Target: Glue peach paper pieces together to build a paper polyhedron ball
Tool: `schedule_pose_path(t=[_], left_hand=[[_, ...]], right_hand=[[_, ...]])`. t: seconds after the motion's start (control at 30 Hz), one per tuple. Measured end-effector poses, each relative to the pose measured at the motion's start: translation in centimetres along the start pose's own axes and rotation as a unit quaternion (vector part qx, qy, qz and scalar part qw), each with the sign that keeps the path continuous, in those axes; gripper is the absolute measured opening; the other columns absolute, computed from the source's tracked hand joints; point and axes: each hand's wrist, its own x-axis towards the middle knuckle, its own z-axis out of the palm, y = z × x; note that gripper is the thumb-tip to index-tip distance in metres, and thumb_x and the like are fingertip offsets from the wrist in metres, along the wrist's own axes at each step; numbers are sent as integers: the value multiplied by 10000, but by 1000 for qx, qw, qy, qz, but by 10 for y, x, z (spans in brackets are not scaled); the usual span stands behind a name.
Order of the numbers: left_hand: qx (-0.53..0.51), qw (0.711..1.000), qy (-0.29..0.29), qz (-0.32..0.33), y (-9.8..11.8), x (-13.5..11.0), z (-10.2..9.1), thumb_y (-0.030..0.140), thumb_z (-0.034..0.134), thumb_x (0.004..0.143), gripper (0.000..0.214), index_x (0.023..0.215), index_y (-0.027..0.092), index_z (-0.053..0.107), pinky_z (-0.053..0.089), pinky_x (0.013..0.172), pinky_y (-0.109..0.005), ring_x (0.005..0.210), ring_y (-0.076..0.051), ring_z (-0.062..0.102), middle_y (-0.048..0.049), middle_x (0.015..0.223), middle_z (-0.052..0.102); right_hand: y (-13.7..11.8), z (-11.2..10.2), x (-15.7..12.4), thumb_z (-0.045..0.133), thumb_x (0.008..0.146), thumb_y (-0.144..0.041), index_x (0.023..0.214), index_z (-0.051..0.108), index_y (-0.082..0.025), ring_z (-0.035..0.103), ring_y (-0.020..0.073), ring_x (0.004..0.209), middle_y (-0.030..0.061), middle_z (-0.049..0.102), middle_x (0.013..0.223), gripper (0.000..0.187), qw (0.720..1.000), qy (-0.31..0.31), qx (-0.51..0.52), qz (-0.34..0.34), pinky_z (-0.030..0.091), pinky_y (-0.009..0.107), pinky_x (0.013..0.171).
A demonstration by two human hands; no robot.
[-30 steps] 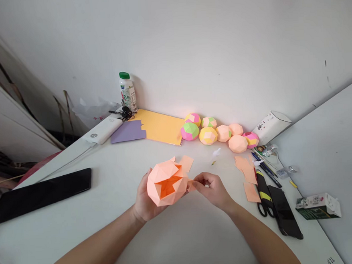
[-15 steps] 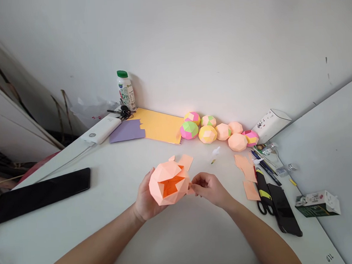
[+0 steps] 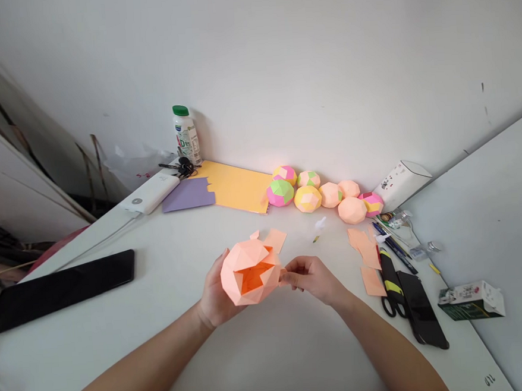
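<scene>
My left hand (image 3: pixel 214 297) cups a peach folded-paper ball (image 3: pixel 248 272) from below and behind, just above the white table (image 3: pixel 171 321). The ball is partly assembled, with a jagged hole facing me that shows its orange inside. My right hand (image 3: pixel 311 278) is closed in a pinch on a small peach paper flap at the ball's right edge. A loose peach paper square (image 3: pixel 275 240) lies just behind the ball.
Several finished paper balls (image 3: pixel 308 198) line the wall. Peach paper pieces (image 3: pixel 366 253), pens, scissors (image 3: pixel 390 290) and a black phone (image 3: pixel 421 318) lie to the right, with a small carton (image 3: pixel 472 303). A black tablet (image 3: pixel 57 290), power bank (image 3: pixel 151 191), coloured sheets (image 3: pixel 238 188) and a bottle (image 3: pixel 186 135) sit to the left.
The ball has turned slightly in my left hand and my right fingers have closed in on its right edge. Little else has moved.
</scene>
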Motion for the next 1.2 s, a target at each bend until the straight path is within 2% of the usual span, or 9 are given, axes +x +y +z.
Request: schedule_pose_path(t=[0.27, 0.37, 0.43, 0.5, 0.6, 0.7, 0.77, 0.87, 1.2], left_hand=[[-15, 1000, -4, 4, 0, 0, 2, 600, 456, 844, 579, 1165, 147, 622, 414, 898, -445, 1067, -363, 580, -156, 1045, 683], [-26, 999, -21, 21, 1, 1, 4, 573, 429, 869, 574, 1166, 121, 620, 402, 945, -467, 1086, -369, 581, -165, 1060, 683], [-60, 997, -14, 41, 1, 2, 4, 552, 423, 882, 526, 1165, 157, 623, 398, 976, -486, 1058, -346, 607, -139, 1079, 687], [-101, 993, 9, 55, 2, 2, 4, 529, 428, 886, 471, 1147, 195, 633, 390, 1006, -517, 1016, -322, 636, -115, 1072, 699], [-126, 990, 31, 50, 3, 2, 1, 512, 455, 869, 460, 1126, 181, 645, 383, 1026, -560, 986, -329, 662, -130, 1045, 712], [-134, 990, 26, 44, 7, 1, -3, 502, 465, 858, 476, 1154, 168, 630, 404, 1004, -578, 1035, -364, 649, -157, 1075, 704], [-141, 989, 16, 42, 9, 1, -5, 490, 458, 863, 468, 1173, 178, 619, 420, 982, -587, 1086, -387, 624, -163, 1117, 690], [-148, 988, 1, 33, 10, 0, -6, 460, 459, 866, 453, 1175, 169, 616, 447, 951, -577, 1129, -403, 599, -176, 1142, 683], [-136, 990, -35, -23, 9, -3, 1, 465, 497, 850, 465, 1083, 95, 656, 470, 940, -500, 1055, -363, 641, -202, 1051, 707]], right_hand=[[1, 5, -3, 690, 784, -394, 820, 649, -175, 572, 127, 657, 15, 656, 765, 225, 998, 23, -35, -40, 461, 255, 589], [3, 8, -2, 640, 837, -320, 771, 626, -178, 562, 124, 620, 23, 646, 736, 158, 969, 112, -131, -175, 448, 243, 532], [5, 8, 0, 605, 858, -210, 730, 605, -178, 555, 128, 615, 34, 627, 718, 132, 888, 205, -238, -335, 438, 245, 515], [6, 6, 2, 587, 846, -93, 751, 599, -177, 561, 138, 636, 46, 622, 720, 127, 760, 278, -343, -477, 448, 259, 531], [8, 0, 3, 591, 803, 5, 841, 612, -173, 571, 151, 667, 59, 635, 761, 183, 587, 320, -444, -597, 461, 272, 535], [7, -5, -1, 569, 791, 14, 844, 627, -164, 576, 155, 702, 72, 636, 822, 194, 496, 305, -478, -658, 454, 266, 508], [6, -6, -3, 534, 795, 13, 820, 633, -163, 571, 150, 711, 71, 632, 844, 203, 479, 293, -483, -672, 458, 261, 506], [6, -4, -4, 519, 793, 8, 808, 637, -163, 566, 142, 711, 68, 631, 856, 208, 485, 288, -469, -680, 468, 256, 509], [9, 1, 0, 506, 854, -30, 931, 630, -171, 619, 152, 780, 82, 667, 919, 202, 574, 252, -427, -651, 528, 262, 585]])
